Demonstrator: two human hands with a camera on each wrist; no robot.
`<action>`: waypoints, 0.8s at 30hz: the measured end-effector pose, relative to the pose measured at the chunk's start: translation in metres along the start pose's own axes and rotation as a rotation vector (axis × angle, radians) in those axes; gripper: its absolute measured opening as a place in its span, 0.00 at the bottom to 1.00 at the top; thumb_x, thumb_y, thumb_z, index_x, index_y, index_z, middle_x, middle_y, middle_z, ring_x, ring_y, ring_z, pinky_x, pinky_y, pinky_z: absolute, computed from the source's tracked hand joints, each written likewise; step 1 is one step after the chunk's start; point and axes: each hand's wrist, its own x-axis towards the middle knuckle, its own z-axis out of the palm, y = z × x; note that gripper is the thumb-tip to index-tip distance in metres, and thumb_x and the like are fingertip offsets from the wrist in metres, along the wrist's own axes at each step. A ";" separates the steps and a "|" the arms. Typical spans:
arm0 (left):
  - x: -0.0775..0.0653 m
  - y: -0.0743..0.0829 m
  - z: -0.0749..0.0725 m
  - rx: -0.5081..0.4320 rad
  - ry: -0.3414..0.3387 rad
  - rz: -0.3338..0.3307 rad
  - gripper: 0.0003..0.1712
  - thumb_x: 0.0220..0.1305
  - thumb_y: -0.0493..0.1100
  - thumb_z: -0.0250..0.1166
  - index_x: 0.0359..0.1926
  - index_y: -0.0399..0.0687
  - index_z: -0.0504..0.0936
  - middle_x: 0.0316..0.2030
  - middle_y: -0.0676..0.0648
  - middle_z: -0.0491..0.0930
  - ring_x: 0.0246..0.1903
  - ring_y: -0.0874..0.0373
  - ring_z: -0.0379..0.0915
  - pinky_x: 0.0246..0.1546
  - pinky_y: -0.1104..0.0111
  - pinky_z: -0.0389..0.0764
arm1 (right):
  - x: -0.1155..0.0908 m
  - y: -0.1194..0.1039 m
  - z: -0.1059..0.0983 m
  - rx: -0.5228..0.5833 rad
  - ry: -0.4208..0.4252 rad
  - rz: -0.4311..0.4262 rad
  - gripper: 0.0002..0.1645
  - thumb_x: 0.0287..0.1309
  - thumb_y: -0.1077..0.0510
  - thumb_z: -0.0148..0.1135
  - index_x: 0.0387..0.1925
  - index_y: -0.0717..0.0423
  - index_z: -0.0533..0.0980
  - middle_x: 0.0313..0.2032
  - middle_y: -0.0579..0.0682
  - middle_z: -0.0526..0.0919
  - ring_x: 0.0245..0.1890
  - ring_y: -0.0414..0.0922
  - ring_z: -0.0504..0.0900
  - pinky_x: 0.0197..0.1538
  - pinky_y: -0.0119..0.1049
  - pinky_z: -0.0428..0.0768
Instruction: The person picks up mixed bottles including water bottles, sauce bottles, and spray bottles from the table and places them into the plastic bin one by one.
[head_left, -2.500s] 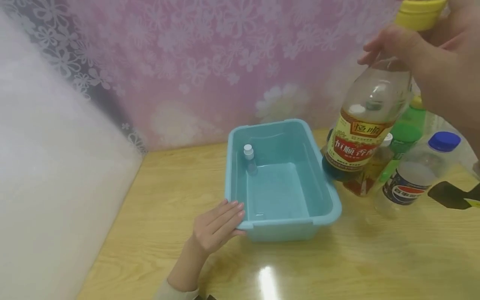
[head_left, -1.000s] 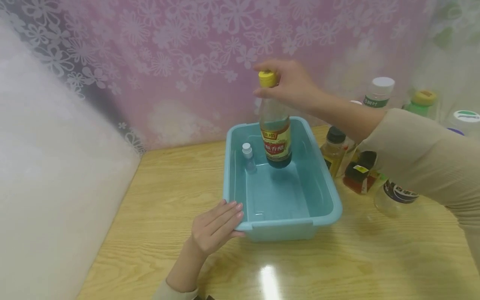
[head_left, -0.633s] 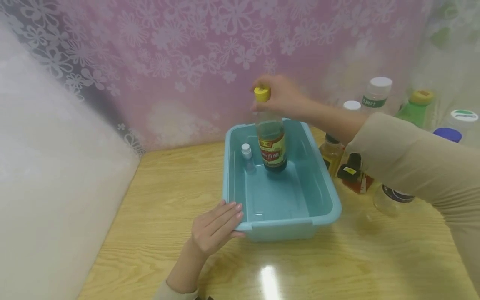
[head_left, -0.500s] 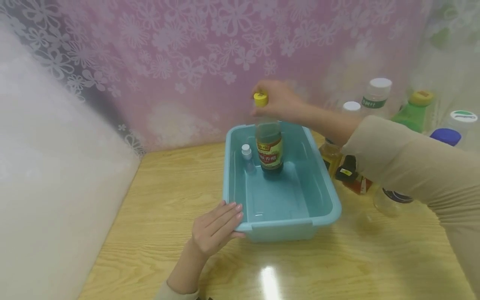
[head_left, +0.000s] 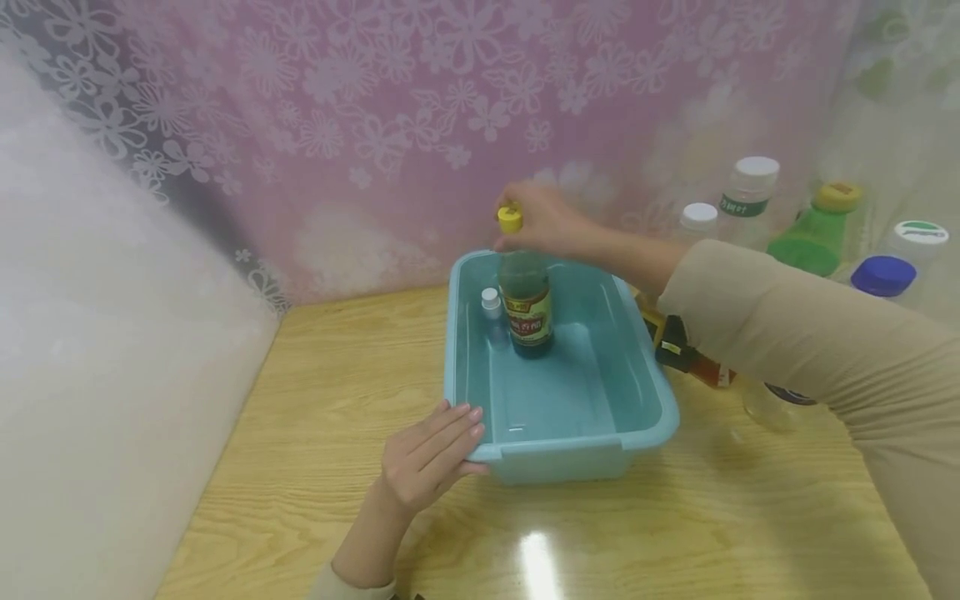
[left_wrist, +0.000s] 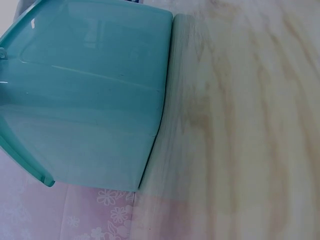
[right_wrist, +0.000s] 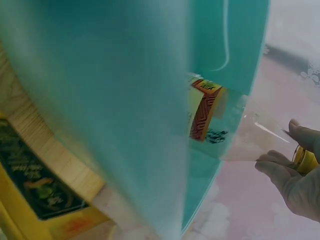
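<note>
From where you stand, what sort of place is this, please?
Perhaps a household room, judging by the yellowish wood-grain tabletop, the pink floral backdrop behind it, and the rectangular teal plastic tub.

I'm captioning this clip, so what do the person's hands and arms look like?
The left hand and right hand are bare, without gloves. The left sleeve and right sleeve are plain beige; the right one is creased. A black device with a small yellow mark shows beside the right sleeve, probably the wrist camera.
</note>
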 end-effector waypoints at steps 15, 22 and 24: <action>0.002 0.000 0.002 0.003 0.013 0.005 0.17 0.62 0.47 0.63 0.31 0.34 0.85 0.26 0.39 0.85 0.25 0.50 0.84 0.32 0.62 0.88 | -0.001 -0.002 -0.017 -0.113 -0.153 0.071 0.44 0.56 0.50 0.67 0.67 0.62 0.57 0.59 0.61 0.71 0.54 0.54 0.74 0.56 0.47 0.79; 0.002 0.001 0.000 -0.001 0.003 -0.004 0.17 0.63 0.47 0.62 0.31 0.34 0.85 0.26 0.39 0.85 0.25 0.50 0.84 0.32 0.62 0.88 | -0.016 -0.005 -0.032 -0.096 -0.171 0.115 0.58 0.54 0.41 0.66 0.73 0.58 0.45 0.67 0.63 0.62 0.64 0.58 0.66 0.63 0.54 0.73; 0.003 0.002 0.000 -0.004 0.002 -0.006 0.18 0.63 0.47 0.62 0.31 0.34 0.85 0.26 0.38 0.85 0.25 0.50 0.84 0.32 0.62 0.88 | -0.021 -0.005 -0.037 -0.106 -0.155 0.118 0.57 0.54 0.39 0.65 0.73 0.56 0.45 0.68 0.62 0.61 0.65 0.57 0.65 0.65 0.55 0.71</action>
